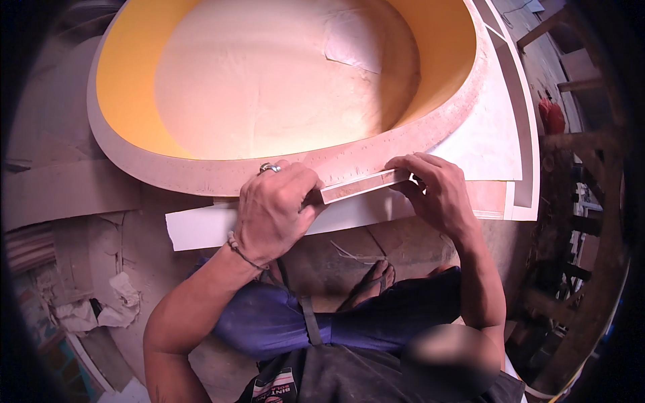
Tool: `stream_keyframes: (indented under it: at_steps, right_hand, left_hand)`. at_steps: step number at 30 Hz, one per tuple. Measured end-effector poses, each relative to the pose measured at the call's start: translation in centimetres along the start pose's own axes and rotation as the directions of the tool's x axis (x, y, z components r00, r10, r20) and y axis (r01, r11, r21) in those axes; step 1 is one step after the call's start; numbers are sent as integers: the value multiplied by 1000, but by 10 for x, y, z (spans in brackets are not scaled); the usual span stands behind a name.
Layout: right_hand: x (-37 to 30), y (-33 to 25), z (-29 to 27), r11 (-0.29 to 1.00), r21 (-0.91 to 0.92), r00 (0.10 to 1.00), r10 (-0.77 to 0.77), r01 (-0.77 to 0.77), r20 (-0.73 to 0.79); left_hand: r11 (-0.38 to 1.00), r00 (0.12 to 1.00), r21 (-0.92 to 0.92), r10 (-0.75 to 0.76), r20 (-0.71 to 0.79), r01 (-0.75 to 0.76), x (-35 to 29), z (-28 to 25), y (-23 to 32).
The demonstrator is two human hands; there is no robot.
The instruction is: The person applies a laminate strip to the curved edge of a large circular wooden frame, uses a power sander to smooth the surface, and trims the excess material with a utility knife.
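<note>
A narrow rectangular wooden block (366,187) with pale edges and a brownish face lies against the near edge of a big oval wooden frame. My left hand (277,205), with a ring and a cord bracelet, is closed over the block's left end. At the other end, my right hand (433,188) grips it between thumb and bent fingers. The frame's broad, pale rim (201,176) has small marks along it, and its inner wall (124,87) is yellow. Below the block, a white panel strip (201,228) runs under both hands.
A pale sheet (353,43) rests inside the oval frame. White curved panelling (527,134) borders its right side. Crumpled paper (124,299) is on the floor at left. Dark wooden framework (581,201) stands at far right, near a red object (552,115).
</note>
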State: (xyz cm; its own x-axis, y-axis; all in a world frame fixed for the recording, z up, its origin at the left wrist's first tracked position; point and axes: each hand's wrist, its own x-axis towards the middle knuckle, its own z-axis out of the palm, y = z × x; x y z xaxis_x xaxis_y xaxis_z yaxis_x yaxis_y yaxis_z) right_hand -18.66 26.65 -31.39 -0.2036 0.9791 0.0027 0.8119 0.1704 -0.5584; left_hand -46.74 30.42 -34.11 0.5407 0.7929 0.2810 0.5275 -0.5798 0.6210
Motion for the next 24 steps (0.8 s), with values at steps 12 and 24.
stream_keyframes:
  at_steps: [12, 24]
  right_hand:
    - [1, 3, 3, 996, -65, 998, -61, 59, -26]
    - [-4, 7, -20, 997, -52, 997, 65, -63, 28]
  left_hand:
    - [999, 999, -23, -46, -12, 45, 4, 0, -1]
    - [994, 994, 26, -102, -36, 102, 9, 4, 5]
